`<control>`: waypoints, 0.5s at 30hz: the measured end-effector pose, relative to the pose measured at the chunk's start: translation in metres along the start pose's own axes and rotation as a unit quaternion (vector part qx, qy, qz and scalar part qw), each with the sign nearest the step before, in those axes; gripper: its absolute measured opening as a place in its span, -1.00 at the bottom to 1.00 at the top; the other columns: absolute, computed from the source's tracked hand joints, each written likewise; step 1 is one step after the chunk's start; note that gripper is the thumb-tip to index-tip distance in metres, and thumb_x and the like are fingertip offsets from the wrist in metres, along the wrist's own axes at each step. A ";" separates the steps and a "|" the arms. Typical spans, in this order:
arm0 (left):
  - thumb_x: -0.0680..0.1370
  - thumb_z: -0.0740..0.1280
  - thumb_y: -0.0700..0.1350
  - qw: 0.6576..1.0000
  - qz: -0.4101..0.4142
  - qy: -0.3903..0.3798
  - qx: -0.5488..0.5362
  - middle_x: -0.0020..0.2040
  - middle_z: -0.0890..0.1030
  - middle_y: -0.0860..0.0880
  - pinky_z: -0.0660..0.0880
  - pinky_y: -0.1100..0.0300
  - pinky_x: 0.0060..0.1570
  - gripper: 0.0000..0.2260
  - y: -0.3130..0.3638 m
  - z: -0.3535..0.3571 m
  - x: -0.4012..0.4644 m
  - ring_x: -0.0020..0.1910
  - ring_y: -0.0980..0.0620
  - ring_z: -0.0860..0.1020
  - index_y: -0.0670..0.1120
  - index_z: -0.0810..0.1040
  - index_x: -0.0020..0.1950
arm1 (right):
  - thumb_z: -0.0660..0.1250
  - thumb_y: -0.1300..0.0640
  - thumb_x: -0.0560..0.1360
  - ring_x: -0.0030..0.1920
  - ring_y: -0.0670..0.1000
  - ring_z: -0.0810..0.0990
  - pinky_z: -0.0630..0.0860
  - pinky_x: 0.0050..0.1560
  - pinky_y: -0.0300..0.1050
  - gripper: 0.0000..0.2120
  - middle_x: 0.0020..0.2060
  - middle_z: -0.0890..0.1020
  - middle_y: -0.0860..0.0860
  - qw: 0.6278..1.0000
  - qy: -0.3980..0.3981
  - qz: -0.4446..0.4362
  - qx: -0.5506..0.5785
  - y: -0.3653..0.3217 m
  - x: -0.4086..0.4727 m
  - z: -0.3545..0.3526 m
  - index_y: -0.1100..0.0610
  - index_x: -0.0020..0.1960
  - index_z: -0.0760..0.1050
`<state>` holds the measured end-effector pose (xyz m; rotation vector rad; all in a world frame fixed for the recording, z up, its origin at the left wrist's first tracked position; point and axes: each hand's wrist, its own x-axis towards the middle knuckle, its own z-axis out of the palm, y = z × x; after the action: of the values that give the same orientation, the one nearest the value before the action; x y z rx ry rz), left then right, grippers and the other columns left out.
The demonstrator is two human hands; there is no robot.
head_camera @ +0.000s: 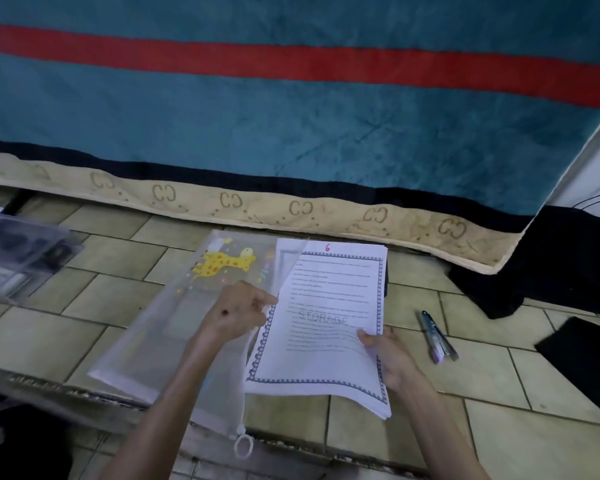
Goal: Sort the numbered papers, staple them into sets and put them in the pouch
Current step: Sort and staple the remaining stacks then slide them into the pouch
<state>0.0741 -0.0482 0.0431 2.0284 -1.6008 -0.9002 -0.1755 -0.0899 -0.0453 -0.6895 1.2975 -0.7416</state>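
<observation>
A stack of white printed papers [326,306] with a blue patterned border lies on the tiled floor; the top sheet bears a red "6" and a grey "STORAGE" mark. My right hand [387,355] grips the stack's right edge. To its left lies a translucent mesh pouch [174,323] with a yellow giraffe print. My left hand [238,311] pinches the pouch's open edge where it overlaps the papers' left side. The stack's upper left corner sits under the lifted pouch flap. A stapler [439,337] rests on the tiles to the right.
A teal blanket [291,126] with a red stripe and beige trim hangs behind. A clear plastic bag [18,258] of dark items lies at the left. Black cloth [551,258] and a black flat object [589,355] sit at the right.
</observation>
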 end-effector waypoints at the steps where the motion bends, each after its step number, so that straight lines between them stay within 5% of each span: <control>1: 0.37 0.31 -0.39 1.000 -0.001 -0.004 0.005 -0.10 0.65 -0.13 0.37 0.58 -0.34 -0.60 0.001 0.000 -0.001 -0.14 0.02 0.60 -0.15 0.61 0.17 | 0.27 0.32 0.53 0.01 0.20 0.63 0.56 0.08 0.13 -0.83 0.03 0.65 0.20 1.000 0.008 0.000 -0.002 0.001 -0.001 0.002 0.29 0.11 0.54; 5: 0.35 0.33 -0.39 0.999 -0.010 -0.022 0.028 -0.01 0.67 -0.16 0.46 0.29 0.07 -0.57 0.002 -0.007 -0.002 -0.08 0.03 0.59 -0.09 0.62 0.16 | 0.29 0.30 0.53 -0.07 0.17 0.65 0.60 -0.04 0.01 -0.79 -0.02 0.66 0.19 0.999 0.035 0.007 -0.011 0.003 -0.004 0.005 0.34 0.15 0.52; 10: 0.35 0.33 -0.40 0.997 -0.016 -0.054 0.061 -0.23 0.62 -0.04 0.49 0.27 -0.09 -0.55 0.003 -0.015 -0.002 -0.17 0.11 0.57 -0.04 0.62 0.16 | 0.28 0.33 0.53 -0.19 0.11 0.63 0.60 -0.21 -0.11 -0.80 -0.12 0.66 0.15 0.999 0.048 -0.002 0.002 0.004 -0.009 0.009 0.35 0.14 0.52; 15: 0.38 0.38 -0.31 0.997 -0.034 -0.051 0.044 0.09 0.65 -0.11 0.43 0.34 -0.09 -0.60 0.016 -0.001 -0.001 -0.04 0.08 0.59 -0.06 0.60 0.20 | 0.26 0.32 0.54 -0.13 0.09 0.66 0.63 -0.16 -0.07 -0.86 -0.13 0.67 0.09 0.999 0.024 -0.041 -0.002 0.003 -0.021 0.019 0.25 0.06 0.56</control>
<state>0.0633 -0.0514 0.0549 2.1413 -1.6607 -0.9876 -0.1590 -0.0707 -0.0332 -0.7365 1.3209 -0.8263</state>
